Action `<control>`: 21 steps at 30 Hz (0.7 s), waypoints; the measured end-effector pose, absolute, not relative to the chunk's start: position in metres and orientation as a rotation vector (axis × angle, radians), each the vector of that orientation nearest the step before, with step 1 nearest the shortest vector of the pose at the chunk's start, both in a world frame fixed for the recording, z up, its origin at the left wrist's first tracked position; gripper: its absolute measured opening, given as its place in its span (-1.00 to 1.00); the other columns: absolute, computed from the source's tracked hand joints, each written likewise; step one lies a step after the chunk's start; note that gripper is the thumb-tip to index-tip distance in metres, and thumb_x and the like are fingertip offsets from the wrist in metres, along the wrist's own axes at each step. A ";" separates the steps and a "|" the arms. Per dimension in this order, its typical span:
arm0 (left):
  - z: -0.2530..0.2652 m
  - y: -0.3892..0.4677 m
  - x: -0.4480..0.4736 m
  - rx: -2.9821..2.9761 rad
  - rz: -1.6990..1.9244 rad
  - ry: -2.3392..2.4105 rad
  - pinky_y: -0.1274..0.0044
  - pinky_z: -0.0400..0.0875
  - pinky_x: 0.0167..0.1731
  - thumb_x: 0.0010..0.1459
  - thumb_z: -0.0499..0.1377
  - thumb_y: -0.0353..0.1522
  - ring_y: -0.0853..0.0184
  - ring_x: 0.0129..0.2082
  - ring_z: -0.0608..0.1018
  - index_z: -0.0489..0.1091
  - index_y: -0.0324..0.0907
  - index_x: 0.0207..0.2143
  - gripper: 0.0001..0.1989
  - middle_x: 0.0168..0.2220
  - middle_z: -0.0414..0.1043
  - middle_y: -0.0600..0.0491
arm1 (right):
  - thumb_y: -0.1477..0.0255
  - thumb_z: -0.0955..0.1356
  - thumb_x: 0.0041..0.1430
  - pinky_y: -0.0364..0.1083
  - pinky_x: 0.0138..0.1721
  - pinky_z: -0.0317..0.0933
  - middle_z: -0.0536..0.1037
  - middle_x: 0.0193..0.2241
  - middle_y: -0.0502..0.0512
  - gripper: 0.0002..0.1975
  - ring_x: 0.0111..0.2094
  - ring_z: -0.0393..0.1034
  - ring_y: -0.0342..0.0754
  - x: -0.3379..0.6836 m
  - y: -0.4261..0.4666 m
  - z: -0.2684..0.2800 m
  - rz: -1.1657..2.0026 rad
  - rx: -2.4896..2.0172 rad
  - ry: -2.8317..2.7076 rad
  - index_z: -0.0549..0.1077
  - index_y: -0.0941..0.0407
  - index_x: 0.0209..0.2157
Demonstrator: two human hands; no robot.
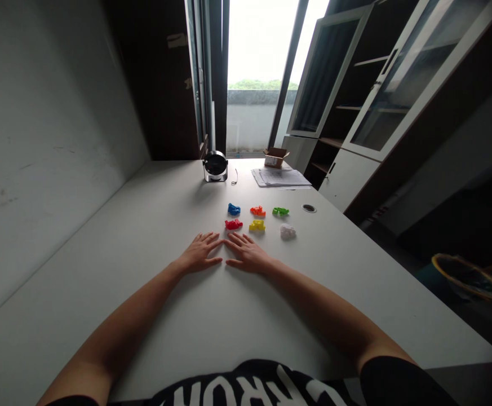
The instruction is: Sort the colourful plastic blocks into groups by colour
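We rested our left hand (201,252) and right hand (246,252), spread and empty, on the table (156,208). Beyond lay a white toy (288,231), a yellow toy (257,225), a red toy (233,224); farther, a green toy (280,211), an orange toy (258,211), a blue toy (234,210).

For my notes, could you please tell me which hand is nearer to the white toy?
Right: the right hand lies palm-down, left of the white toy and closer to the person, while the left hand lies farther left.
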State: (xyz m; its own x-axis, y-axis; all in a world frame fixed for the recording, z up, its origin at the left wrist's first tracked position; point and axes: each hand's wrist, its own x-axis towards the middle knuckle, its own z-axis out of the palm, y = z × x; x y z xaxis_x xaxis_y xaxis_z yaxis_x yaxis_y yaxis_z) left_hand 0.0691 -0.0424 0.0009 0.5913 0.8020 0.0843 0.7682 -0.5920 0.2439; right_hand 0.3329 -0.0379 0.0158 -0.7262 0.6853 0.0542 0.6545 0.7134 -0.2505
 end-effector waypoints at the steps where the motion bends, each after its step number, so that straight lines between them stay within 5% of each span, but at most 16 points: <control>1: 0.001 -0.042 0.069 2.636 0.278 1.316 0.09 -0.09 0.38 0.28 0.02 0.13 0.03 0.45 0.03 0.07 0.13 0.41 -0.27 0.47 -0.04 0.03 | -0.14 0.19 0.32 0.21 0.42 -0.26 -0.08 0.46 0.14 -0.17 0.45 -0.19 0.20 0.333 -0.038 0.016 0.325 -1.090 -2.775 -0.01 -0.02 0.45; 21: 0.002 -0.043 0.069 2.632 0.291 1.314 0.09 -0.08 0.38 0.28 0.05 0.11 0.03 0.45 0.04 0.09 0.13 0.41 -0.28 0.46 -0.02 0.02 | -0.12 0.21 0.31 0.21 0.41 -0.26 -0.05 0.45 0.15 -0.17 0.45 -0.18 0.20 0.332 -0.036 0.014 0.311 -1.091 -2.781 0.00 -0.02 0.45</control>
State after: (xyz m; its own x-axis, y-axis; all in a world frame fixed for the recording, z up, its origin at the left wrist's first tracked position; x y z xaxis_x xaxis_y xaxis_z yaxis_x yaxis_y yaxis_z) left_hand 0.0693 -0.0427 0.0017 0.5892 0.8028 0.0915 0.7664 -0.5911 0.2513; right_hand 0.3324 -0.0365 0.0143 -0.7280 0.6836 0.0529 0.6550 0.7162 -0.2408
